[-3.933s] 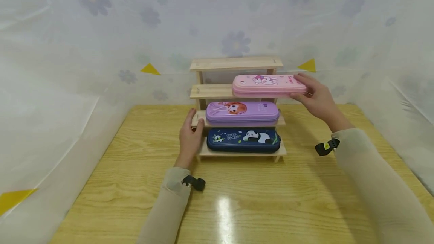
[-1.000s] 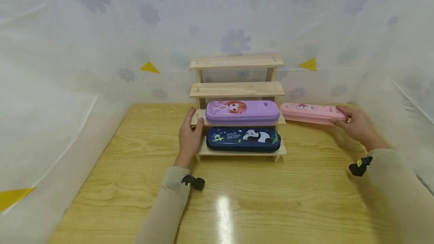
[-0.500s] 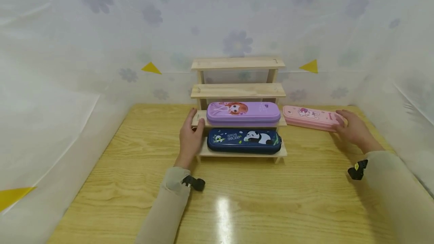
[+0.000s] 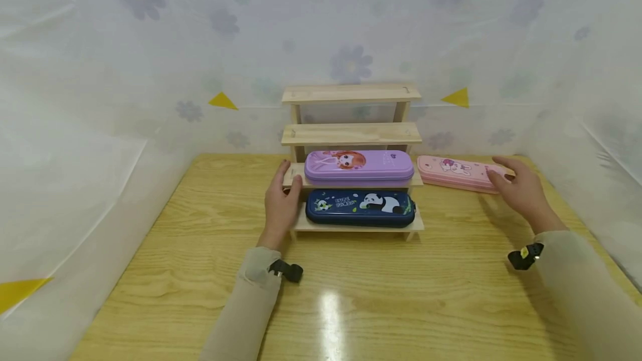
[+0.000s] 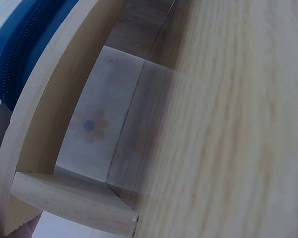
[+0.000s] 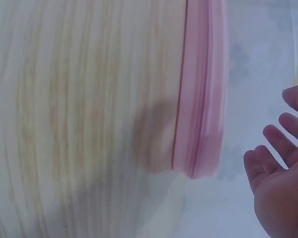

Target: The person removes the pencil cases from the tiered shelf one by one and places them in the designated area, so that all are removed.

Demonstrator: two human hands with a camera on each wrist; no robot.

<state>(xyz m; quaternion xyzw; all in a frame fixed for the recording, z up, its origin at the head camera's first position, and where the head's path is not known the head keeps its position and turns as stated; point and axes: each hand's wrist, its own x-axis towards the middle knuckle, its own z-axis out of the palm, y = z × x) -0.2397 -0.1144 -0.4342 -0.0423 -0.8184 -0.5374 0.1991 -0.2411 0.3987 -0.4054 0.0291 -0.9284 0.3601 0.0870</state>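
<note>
Behind the rack hangs a pale flower-printed sheet (image 4: 311, 32), and beneath it is the wood-grain table (image 4: 381, 294) that bears the rest. The four-tier wooden rack (image 4: 351, 134) stands there with its tiers climbing away from you, presumably so each level shows above the one in front. On its lowest tier you have the navy panda pencil case (image 4: 360, 208), and on its second tier the purple girl-print pencil case (image 4: 359, 166); both lie lengthwise, lids up, which seems to suit the narrow boards. The pink bunny pencil case (image 4: 453, 173) lies on the table to the rack's right, slightly angled, its near end close to the rack; whether they touch, you cannot tell. Lying flat, it likely needs no support from you. Your left hand (image 4: 281, 205) clasps the rack's left end by the second tier, apparently to steady the frame. Your right hand (image 4: 524, 191) is farther right of the rack, by the pink case; its thumb and fingers are apart, and the right wrist view shows a gap, so they hold nothing.
</note>
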